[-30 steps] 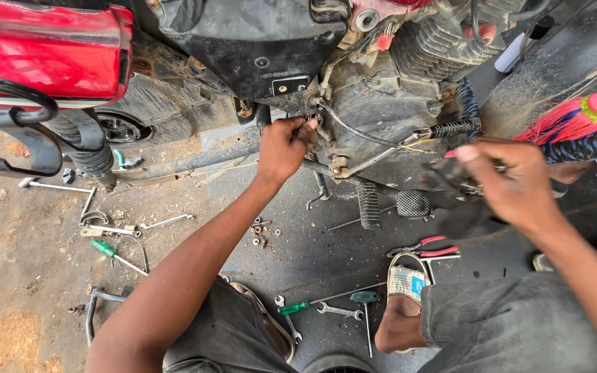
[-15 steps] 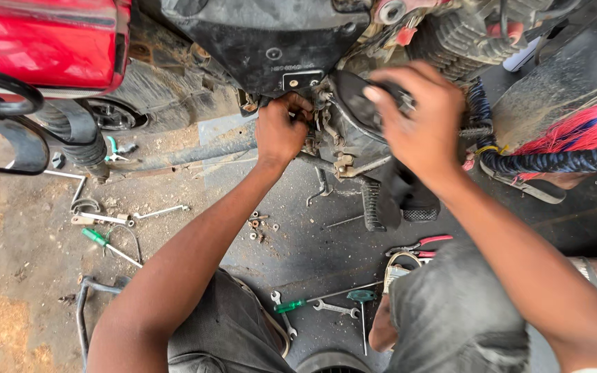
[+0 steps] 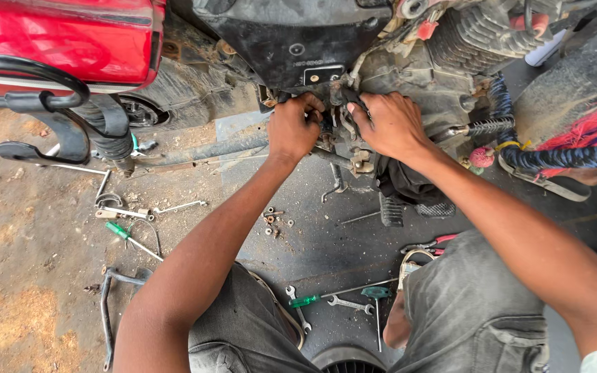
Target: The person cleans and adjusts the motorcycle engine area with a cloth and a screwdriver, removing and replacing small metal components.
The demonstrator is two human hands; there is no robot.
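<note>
A motorcycle with a red body panel (image 3: 63, 41) and a grimy engine block (image 3: 409, 76) stands over oily ground. My left hand (image 3: 295, 128) is clenched against a small part under the black cover (image 3: 298, 38), low on the engine. My right hand (image 3: 388, 124) presses close beside it, fingers curled on the same dark part between them. What each hand grips is hidden by the fingers. A ribbed cylinder (image 3: 478, 31) lies to the upper right.
Tools lie scattered on the ground: green-handled screwdrivers (image 3: 122, 231) (image 3: 305, 300), spanners (image 3: 347, 304), red pliers (image 3: 430, 243), loose bolts (image 3: 274, 221). A footpeg (image 3: 392, 207) and a black grab rail (image 3: 29, 69) jut out. My knees (image 3: 464, 304) frame the lower view.
My right hand swung in from the far right to the engine beside my left hand. The left hand stayed at the same spot; the view shifted slightly.
</note>
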